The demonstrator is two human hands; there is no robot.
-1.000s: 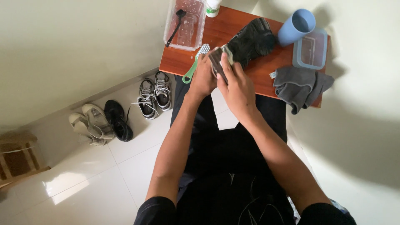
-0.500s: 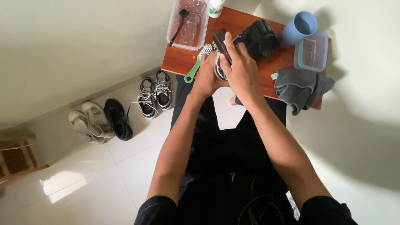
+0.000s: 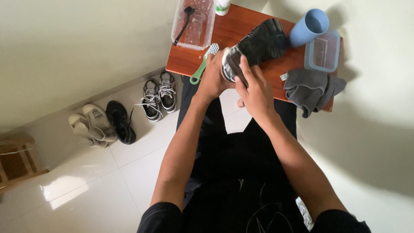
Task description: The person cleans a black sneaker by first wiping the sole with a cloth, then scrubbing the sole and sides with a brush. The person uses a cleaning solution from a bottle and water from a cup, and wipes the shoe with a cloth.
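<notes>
While both arms reach forward over the lap, the left hand (image 3: 212, 80) and the right hand (image 3: 254, 88) meet on a black shoe (image 3: 258, 45) at the near edge of a small wooden table (image 3: 241, 23). The left hand is closed around the shoe's heel end, where a pale rim of sole shows. The right hand lies against the same end from the other side, fingers (image 3: 242, 69) stretched flat along it rather than curled; whether it truly grips the shoe I cannot tell. The toe of the shoe points away from the person and rests on the table.

A green brush (image 3: 203, 64) with white bristles lies just beside the left hand, its handle hanging over the table edge. Behind it, at the far left corner, stands a clear plastic tub (image 3: 202, 30) with a dark brush (image 3: 183, 23) leaning inside. A white bottle (image 3: 222, 6) shows only in part at the top edge. To the right of the shoe a blue cup (image 3: 308, 26) lies tilted, touching a clear box with a blue rim (image 3: 322, 51). A grey cloth (image 3: 310, 88) is bunched at the near right corner, drooping over the edge.

On the tiled floor (image 3: 86, 185) to the left, near the wall, sit a pair of grey laced sneakers (image 3: 157, 94), a single black shoe (image 3: 120, 121) and beige sandals (image 3: 90, 125). A wooden stool (image 3: 15, 159) stands at the far left.
</notes>
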